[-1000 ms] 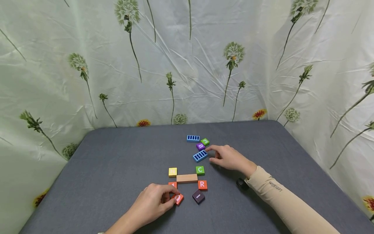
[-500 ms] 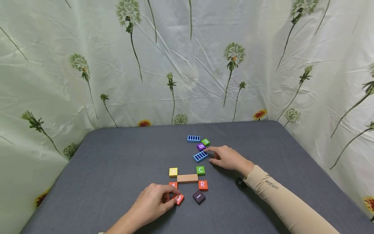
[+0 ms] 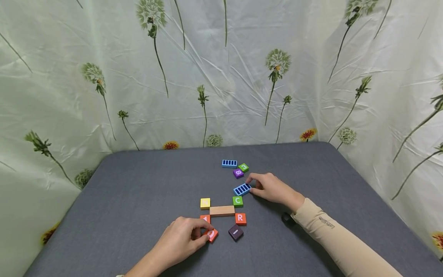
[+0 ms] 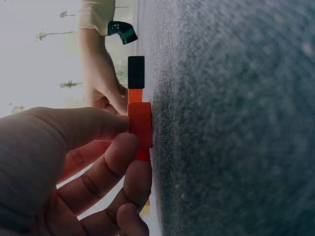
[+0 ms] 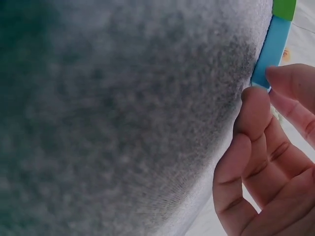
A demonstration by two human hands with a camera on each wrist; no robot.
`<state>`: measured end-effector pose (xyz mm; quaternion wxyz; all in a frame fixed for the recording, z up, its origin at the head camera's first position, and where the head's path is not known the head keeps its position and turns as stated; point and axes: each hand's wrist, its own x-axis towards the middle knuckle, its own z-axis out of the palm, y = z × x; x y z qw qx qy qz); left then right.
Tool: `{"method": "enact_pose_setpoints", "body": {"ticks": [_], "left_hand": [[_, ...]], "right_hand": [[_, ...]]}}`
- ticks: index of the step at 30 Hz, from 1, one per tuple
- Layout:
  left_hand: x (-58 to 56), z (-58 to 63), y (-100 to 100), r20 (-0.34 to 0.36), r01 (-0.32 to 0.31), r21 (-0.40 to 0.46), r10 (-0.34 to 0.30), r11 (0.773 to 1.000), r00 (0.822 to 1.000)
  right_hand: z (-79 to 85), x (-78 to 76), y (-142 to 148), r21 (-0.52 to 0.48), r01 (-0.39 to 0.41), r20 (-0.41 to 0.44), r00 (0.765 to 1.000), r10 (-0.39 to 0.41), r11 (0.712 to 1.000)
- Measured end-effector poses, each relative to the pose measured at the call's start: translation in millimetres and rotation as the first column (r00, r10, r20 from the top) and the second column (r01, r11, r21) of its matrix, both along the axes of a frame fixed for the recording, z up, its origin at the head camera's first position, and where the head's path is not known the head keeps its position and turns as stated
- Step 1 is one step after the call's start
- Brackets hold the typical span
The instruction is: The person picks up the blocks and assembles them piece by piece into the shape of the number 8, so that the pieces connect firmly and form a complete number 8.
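Note:
My left hand [image 3: 183, 240] pinches an orange-red letter tile [image 3: 212, 234] between thumb and fingers, low over the grey cloth; its letter is partly covered. In the left wrist view the tile [image 4: 140, 125] stands edge-on at the fingertips. My right hand [image 3: 271, 188] pinches the near end of a blue block [image 3: 241, 189] with dark bars on top. The right wrist view shows thumb and finger at the end of this blue block [image 5: 270, 54]. Just below it lies the green C tile [image 3: 237, 201], with the plain wooden block [image 3: 222, 211] to its lower left.
A yellow tile [image 3: 205, 203], a partly covered orange-red tile [image 3: 205, 218], a red R tile [image 3: 240, 219] and a dark tile [image 3: 236, 232] surround the wooden block. Farther back lie a purple 8 [image 3: 238, 173], a green 3 [image 3: 243, 167] and another blue barred block [image 3: 229, 164].
My right hand's index finger has drawn back from the purple 8, and the blue block has shifted toward me and slightly right, beside the green C. The left hand has stayed in place.

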<state>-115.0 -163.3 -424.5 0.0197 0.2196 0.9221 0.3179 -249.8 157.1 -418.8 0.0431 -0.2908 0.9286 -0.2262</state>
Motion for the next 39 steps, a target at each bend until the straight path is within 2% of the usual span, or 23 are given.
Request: {"method": "enact_pose_setpoints", "body": {"ticks": [8, 18, 23, 27, 31, 39], "left_hand": [[0.9, -0.4, -1.1, -0.013, 0.004, 0.007, -0.003, 1.000, 1.000], [0.1, -0.9, -1.0, 0.000, 0.006, 0.006, -0.006, 1.000, 1.000], [0.3, -0.9, -1.3, -0.009, 0.007, 0.005, -0.007, 1.000, 1.000], [-0.1, 0.5, -0.7, 0.020, -0.001, -0.009, 0.001, 1.000, 1.000], [0.2, 1.5, -0.4, 0.045, -0.008, -0.016, 0.009, 1.000, 0.999], [0.0, 1.7, -0.6, 0.035, -0.003, -0.004, 0.003, 1.000, 0.999]], "right_hand": [[4.3, 5.0, 0.2, 0.029, 0.027, 0.014, 1.000, -0.027, 0.999], [5.2, 2.2, -3.6, 0.042, 0.020, 0.016, 1.000, -0.021, 0.999], [8.4, 2.8, -2.9, 0.018, 0.032, 0.050, 0.998, -0.032, 0.999], [13.0, 5.2, -2.5, -0.036, 0.041, 0.095, 0.995, -0.038, 0.998], [20.5, 10.9, -4.3, -0.074, 0.038, 0.104, 0.994, -0.030, 0.997], [31.3, 34.0, -13.5, -0.108, -0.016, 0.126, 0.992, 0.029, 0.994]]}}
